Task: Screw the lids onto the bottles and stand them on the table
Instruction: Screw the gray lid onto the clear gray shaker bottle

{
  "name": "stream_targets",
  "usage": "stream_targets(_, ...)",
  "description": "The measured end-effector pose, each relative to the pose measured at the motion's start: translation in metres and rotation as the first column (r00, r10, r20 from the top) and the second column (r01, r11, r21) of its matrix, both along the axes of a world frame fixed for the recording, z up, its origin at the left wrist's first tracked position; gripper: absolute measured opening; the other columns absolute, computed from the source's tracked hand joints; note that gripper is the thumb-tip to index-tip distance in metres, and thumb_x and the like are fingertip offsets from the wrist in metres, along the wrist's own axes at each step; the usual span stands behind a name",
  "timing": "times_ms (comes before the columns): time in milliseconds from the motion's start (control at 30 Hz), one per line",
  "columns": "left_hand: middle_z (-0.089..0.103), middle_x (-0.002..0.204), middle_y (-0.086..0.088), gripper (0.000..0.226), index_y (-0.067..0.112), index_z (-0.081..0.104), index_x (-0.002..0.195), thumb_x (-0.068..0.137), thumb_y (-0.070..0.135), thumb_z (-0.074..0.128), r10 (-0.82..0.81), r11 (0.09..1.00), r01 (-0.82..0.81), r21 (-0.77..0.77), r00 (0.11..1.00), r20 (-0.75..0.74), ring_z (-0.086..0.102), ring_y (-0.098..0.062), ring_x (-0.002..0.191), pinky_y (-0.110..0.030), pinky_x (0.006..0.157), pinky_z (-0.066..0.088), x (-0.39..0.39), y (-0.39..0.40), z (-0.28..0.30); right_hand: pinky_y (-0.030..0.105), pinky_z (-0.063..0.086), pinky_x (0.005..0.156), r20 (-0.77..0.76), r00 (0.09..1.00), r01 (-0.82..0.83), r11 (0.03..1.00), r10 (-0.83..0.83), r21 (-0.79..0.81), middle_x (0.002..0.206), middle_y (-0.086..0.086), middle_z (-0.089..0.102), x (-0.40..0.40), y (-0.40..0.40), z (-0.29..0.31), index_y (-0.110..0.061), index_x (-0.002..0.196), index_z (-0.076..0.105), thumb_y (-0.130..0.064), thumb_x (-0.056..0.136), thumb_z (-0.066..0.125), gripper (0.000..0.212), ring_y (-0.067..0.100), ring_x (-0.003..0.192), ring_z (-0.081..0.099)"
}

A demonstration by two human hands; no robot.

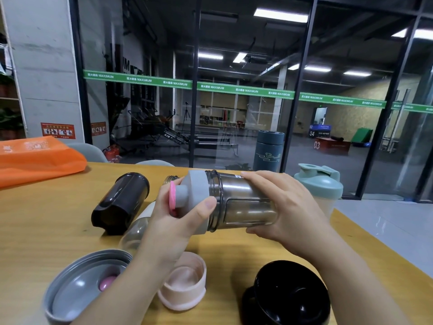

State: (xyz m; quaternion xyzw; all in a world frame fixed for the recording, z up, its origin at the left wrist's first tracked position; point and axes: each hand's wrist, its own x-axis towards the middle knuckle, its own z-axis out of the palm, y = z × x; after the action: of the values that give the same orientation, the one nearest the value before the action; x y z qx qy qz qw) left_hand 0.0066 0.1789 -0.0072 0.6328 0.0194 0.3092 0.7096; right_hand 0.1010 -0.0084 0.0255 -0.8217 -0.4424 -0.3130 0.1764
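A person's two bare hands hold a smoky grey bottle (246, 202) on its side in the air above a wooden table (46, 219); the right hand (283, 207) wraps the bottle's body, fingers curled over the top and thumb beneath, while the left hand (178, 216) clasps the grey lid (198, 195) with its pink cap (173, 195), thumb laid across the lid's skirt; the lid sits over the bottle's mouth, though threaded rings show bare just beside its edge, which suggests it is not yet screwed home.

The step in hand appears to be the screwing of this lid; the next move likely calls for the left hand to twist the lid while the right holds the body firm, until the threads are covered, and then for the bottle to be stood upright on the table.

Two capped bottles stand at the far edge, a dark teal flask (268, 151) and a pale green shaker (321, 184); a black bottle (121, 202) and a clear bottle (136, 231) lie lidless on their sides; near the front edge wait a wide grey lid (77, 289), a pink lid (182, 287) and a black lid (288, 294), so most of the task seems still ahead; an orange bag (39, 156) lies at far left.
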Motion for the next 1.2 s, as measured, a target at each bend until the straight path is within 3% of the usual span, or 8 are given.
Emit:
stream_targets(500,0.067,0.114,0.002,0.079,0.046,0.055,0.11,0.036,0.06,0.08,-0.01,0.999,0.008,-0.031,0.996,-0.085,0.063,-0.021,0.105,-0.047,0.092,0.052,0.004,0.003,-0.005,0.028,0.034,0.096,0.061,0.998,0.019,1.0,-0.017,-0.019,0.134,-0.018,0.05,-0.001,0.001,-0.003,-0.039,0.14,0.039,-0.046,0.05,0.085,0.101,0.005,0.117,0.038)
stream_targets(633,0.066,0.114,-0.001,0.091,0.036,0.054,0.119,0.035,0.057,0.081,-0.03,1.0,0.031,0.008,0.996,-0.089,0.065,-0.02,0.103,-0.044,0.088,0.055,0.003,0.005,-0.006,0.025,0.035,0.093,-0.034,0.999,-0.002,0.998,0.0,-0.063,0.133,-0.019,0.05,-0.006,-0.001,0.0,-0.04,0.14,0.04,-0.048,0.052,0.086,0.1,0.006,0.115,0.043)
stream_targets(767,0.07,0.104,-0.001,0.082,0.039,0.056,0.112,0.034,0.05,0.081,-0.05,0.998,0.051,0.031,0.998,-0.042,0.069,-0.01,0.089,-0.032,0.072,0.056,0.002,0.003,-0.005,0.02,0.032,0.095,-0.113,0.994,-0.007,0.993,-0.007,-0.121,0.133,-0.023,0.046,-0.011,-0.003,0.006,-0.045,0.143,0.031,-0.05,0.056,0.084,0.102,0.005,0.118,0.043)
stream_targets(833,0.071,0.105,-0.004,0.084,0.037,0.055,0.116,0.037,0.046,0.082,-0.075,0.995,0.076,0.062,0.997,-0.022,0.07,-0.012,0.088,-0.036,0.074,0.057,0.002,0.002,-0.005,0.018,0.032,0.096,-0.168,0.986,-0.028,0.993,0.008,-0.118,0.13,-0.026,0.046,-0.012,-0.004,0.007,-0.052,0.141,0.026,-0.049,0.056,0.084,0.103,0.002,0.116,0.042)
stream_targets(900,0.07,0.108,-0.006,0.084,0.036,0.054,0.118,0.04,0.04,0.085,-0.083,0.994,0.084,0.068,0.996,-0.019,0.07,-0.019,0.091,-0.04,0.077,0.059,0.001,0.001,-0.005,0.023,0.038,0.096,-0.241,0.97,-0.048,0.996,0.03,-0.069,0.126,-0.024,0.051,-0.011,-0.004,0.006,-0.058,0.132,0.026,-0.048,0.052,0.085,0.101,0.003,0.112,0.047)
stream_targets(967,0.069,0.108,-0.009,0.082,0.035,0.054,0.118,0.043,0.032,0.086,-0.086,0.995,0.085,0.053,0.996,0.003,0.07,-0.02,0.089,-0.04,0.075,0.06,0.002,0.001,-0.006,0.03,0.042,0.094,-0.265,0.964,-0.043,0.999,0.034,-0.029,0.121,-0.021,0.055,-0.009,-0.004,0.005,-0.047,0.125,0.032,-0.049,0.048,0.086,0.094,0.006,0.109,0.051)
stream_targets(1100,0.066,0.112,-0.01,0.087,0.031,0.054,0.123,0.042,0.038,0.083,-0.059,0.998,0.058,0.031,0.998,0.03,0.068,-0.022,0.095,-0.04,0.076,0.059,0.003,0.001,-0.008,0.022,0.03,0.1,-0.22,0.975,-0.012,0.999,0.003,-0.041,0.109,-0.035,0.043,-0.008,-0.003,0.004,-0.039,0.127,0.042,-0.055,0.049,0.084,0.09,-0.015,0.101,0.035)
stream_targets(1200,0.065,0.117,-0.01,0.086,0.033,0.055,0.122,0.042,0.04,0.085,-0.039,0.998,0.04,-0.04,0.999,0.033,0.065,-0.028,0.104,-0.049,0.085,0.056,0.007,0.004,-0.011,0.026,0.025,0.111,-0.216,0.974,-0.06,0.996,0.072,0.06,0.128,-0.036,0.038,-0.004,-0.007,0.005,-0.046,0.125,0.047,-0.07,0.048,0.072,0.084,-0.021,0.119,0.027)
